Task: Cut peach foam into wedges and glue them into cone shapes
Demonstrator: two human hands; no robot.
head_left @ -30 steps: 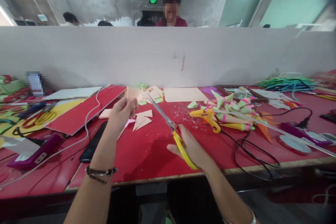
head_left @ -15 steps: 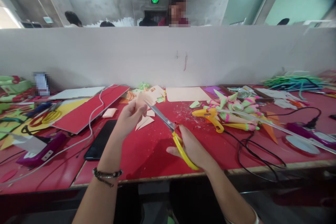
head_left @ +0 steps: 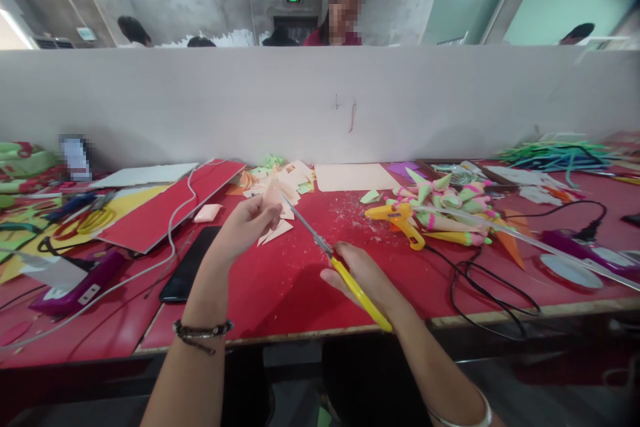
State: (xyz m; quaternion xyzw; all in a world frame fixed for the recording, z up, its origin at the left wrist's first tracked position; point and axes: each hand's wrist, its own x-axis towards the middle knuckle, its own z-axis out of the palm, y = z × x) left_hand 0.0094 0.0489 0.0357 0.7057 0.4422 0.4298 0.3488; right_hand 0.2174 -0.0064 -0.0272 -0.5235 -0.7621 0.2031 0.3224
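My left hand (head_left: 250,225) is closed, pinching a piece of peach foam sheet or paper (head_left: 274,193) above the red table (head_left: 300,287). In my right hand (head_left: 363,273) is a pair of scissors (head_left: 357,290) with yellow handles, its blades pointing away and to the left. The blade tips reach the right edge of the peach piece; whether they are cutting it I cannot tell. Cut peach triangles (head_left: 276,232) lie just beyond my left hand, partly hidden. Behind the held piece sits a heap of peach and green scraps (head_left: 300,175).
A yellow glue gun (head_left: 397,220) with a black cord lies right of the scissors, by a pile of green and pink cones (head_left: 445,203). A black phone (head_left: 193,263) and a red board (head_left: 173,207) are on the left. A white partition (head_left: 250,100) stands behind; a person sits beyond it.
My left hand has come right and slightly nearer with the peach piece, bringing it to the scissor tips. The scissors' handles now look closer together. The person across has turned their head.
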